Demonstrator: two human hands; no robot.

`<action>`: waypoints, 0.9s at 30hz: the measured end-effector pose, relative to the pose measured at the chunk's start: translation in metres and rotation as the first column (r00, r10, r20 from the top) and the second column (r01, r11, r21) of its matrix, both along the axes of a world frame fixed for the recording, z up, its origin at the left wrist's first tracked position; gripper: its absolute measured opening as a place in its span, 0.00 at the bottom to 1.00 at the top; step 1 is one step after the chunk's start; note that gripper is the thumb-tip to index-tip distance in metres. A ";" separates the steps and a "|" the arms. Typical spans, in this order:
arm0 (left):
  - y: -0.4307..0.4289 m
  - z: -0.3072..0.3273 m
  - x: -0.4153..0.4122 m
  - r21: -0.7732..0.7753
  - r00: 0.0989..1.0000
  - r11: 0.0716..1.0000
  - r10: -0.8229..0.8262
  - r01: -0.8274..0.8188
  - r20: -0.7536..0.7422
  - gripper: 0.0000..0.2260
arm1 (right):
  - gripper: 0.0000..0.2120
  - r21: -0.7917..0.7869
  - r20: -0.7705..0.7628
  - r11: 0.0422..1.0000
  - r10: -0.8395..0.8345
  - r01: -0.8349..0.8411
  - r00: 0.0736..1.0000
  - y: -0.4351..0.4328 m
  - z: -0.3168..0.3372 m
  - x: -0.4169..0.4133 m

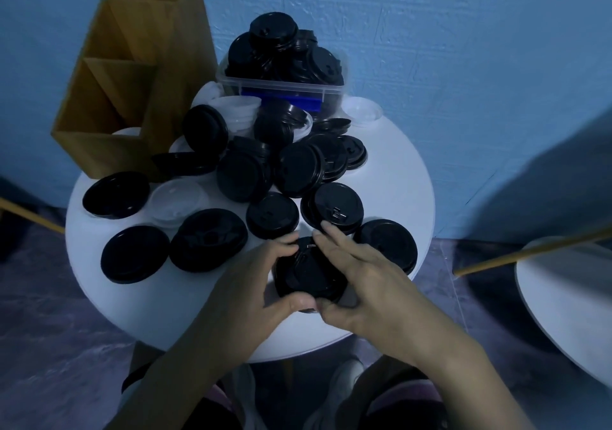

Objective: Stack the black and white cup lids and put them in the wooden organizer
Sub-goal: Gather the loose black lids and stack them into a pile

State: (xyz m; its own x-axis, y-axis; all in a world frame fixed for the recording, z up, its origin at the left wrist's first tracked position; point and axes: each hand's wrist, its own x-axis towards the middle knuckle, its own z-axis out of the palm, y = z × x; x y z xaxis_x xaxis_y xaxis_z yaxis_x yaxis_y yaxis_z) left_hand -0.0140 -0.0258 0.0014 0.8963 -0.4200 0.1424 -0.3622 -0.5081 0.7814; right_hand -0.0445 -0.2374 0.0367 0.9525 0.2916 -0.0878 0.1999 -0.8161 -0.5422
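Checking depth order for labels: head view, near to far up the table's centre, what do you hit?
First the black plastic cup lids in the grip of left hand and right hand → single round black plastic lid → heap of loose black lids → clear plastic tub piled with black lids → textured blue wall.

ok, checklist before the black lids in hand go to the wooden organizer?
1. Left hand grips the held black lids: ok.
2. Right hand pinches the same lids: ok.
3. Held lids nested flush: cannot tell, fingers cover the rims.
4. Wooden organizer upright, tops open: ok.
5. Free slot: cannot tell; the front slot shows something white, and the taller slots' bottoms are out of sight.
6. Low path to the organizer: not ok, loose black lids lie between; lift over them.
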 end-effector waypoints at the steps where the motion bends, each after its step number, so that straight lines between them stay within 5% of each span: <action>1: -0.001 0.000 0.001 -0.011 1.000 1.000 0.003 -0.004 -0.007 0.28 | 0.42 0.033 0.011 0.999 -0.019 0.018 1.000 -0.004 0.001 -0.002; 6: -0.009 -0.002 -0.001 0.020 0.996 0.996 0.085 -0.085 0.025 0.30 | 0.24 0.196 0.262 0.958 -0.256 0.208 0.931 -0.052 0.006 -0.007; 11: -0.016 -0.003 -0.001 0.086 0.995 0.994 0.064 -0.070 0.071 0.36 | 0.34 0.031 -0.011 0.988 -0.149 0.149 0.989 -0.083 -0.003 -0.001; 16: -0.011 0.001 -0.004 0.085 0.998 0.996 0.028 -0.034 0.064 0.34 | 0.29 -0.024 0.093 0.972 -0.231 0.234 0.969 -0.076 -0.010 -0.002; 22: -0.007 0.002 -0.003 0.096 0.998 0.995 -0.022 0.015 0.063 0.36 | 0.23 0.466 0.055 0.823 -0.395 0.326 0.917 -0.041 -0.005 -0.013; 27: -0.017 -0.003 -0.002 0.067 0.995 0.996 0.051 -0.057 0.085 0.41 | 0.36 0.396 0.074 0.865 -0.364 0.308 0.928 0.000 -0.015 -0.012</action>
State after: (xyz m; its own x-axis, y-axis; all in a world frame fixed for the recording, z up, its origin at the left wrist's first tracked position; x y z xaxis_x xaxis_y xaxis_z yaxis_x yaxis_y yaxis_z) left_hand -0.0164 -0.0432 -0.0017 0.9041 -0.3826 0.1902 -0.3953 -0.5803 0.7120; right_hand -0.0562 -0.2376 0.0215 0.9923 -0.0645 0.1058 0.0473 -0.5922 -0.8044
